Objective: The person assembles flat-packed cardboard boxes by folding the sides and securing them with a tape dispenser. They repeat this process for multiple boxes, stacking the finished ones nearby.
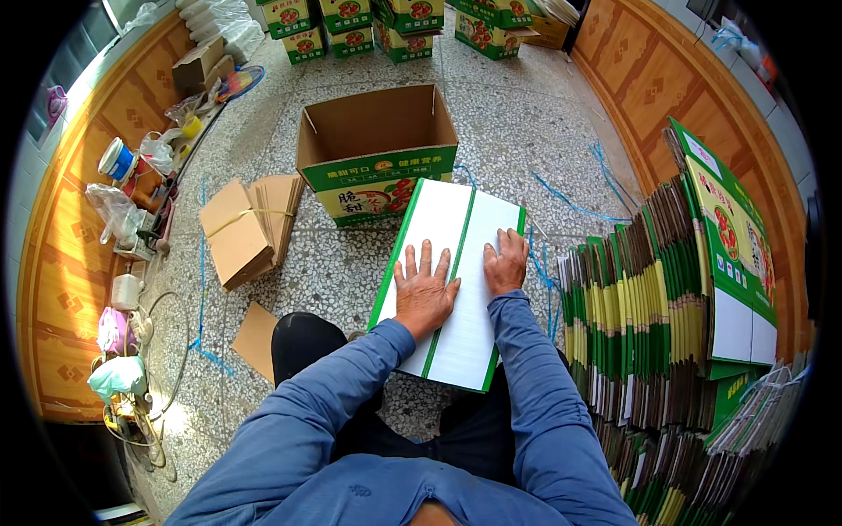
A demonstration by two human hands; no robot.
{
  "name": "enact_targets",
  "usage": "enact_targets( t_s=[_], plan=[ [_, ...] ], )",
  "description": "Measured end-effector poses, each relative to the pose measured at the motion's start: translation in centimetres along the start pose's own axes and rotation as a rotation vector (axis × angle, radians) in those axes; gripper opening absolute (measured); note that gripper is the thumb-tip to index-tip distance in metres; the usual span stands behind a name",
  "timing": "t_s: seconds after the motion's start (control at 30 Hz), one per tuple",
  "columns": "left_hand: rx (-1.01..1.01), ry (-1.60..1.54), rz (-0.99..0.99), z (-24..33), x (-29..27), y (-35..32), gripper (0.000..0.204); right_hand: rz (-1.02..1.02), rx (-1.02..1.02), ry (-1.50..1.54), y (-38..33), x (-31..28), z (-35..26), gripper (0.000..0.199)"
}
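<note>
A closed carton [465, 219] with white flaps and green edges lies in front of me, between my legs. Its two flaps meet along a green seam. My left hand [425, 294] presses flat on the left flap, fingers spread and thumb across the seam. On the right flap near the carton's right edge rests my right hand [504, 263], its fingers bent and a little apart. Just beyond stands an open-topped green and yellow box [377, 193] with a brown inside. A bundle of brown cardboard pieces [241, 232], bound by a yellowish band, lies left of it.
Flattened green cartons [631, 307] stand packed in a long row on my right. Finished boxes [403, 39] are stacked at the far end. Blue strapping [570, 210] lies loose on the speckled floor. Bags, a tub [117, 159] and cables line the left wall.
</note>
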State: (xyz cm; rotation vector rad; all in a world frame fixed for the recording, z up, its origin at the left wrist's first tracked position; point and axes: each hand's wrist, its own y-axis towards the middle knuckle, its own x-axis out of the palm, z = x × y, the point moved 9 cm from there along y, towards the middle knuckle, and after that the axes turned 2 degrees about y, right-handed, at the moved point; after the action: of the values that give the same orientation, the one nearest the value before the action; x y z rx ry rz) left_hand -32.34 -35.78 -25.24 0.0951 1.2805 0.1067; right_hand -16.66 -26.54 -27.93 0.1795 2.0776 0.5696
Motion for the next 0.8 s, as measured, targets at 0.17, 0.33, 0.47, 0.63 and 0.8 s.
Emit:
enact_targets(
  t_s=[0.17,0.33,0.47,0.63,0.8],
  plan=[
    [0.089,0.040,0.027,1.0,0.6,0.3,0.054,0.028,-0.037,-0.060,-0.5,0.2,0.4,0.046],
    [0.187,0.082,0.013,1.4,1.7,1.4,0.051,-0.278,-0.036,0.021,1.1,-1.2,0.7,0.041],
    [0.134,0.129,0.031,-0.2,2.5,1.2,0.050,-0.142,0.549,0.726,-2.1,-6.6,12.4,0.037],
    [0.155,0.210,-0.029,1.5,3.3,1.6,0.051,0.079,1.045,0.115,-28.4,-7.4,35.1,0.031],
    [0.166,0.298,0.019,0.7,2.3,0.5,0.048,-0.441,1.302,-0.111,-39.4,-5.4,28.4,0.056]
  ],
)
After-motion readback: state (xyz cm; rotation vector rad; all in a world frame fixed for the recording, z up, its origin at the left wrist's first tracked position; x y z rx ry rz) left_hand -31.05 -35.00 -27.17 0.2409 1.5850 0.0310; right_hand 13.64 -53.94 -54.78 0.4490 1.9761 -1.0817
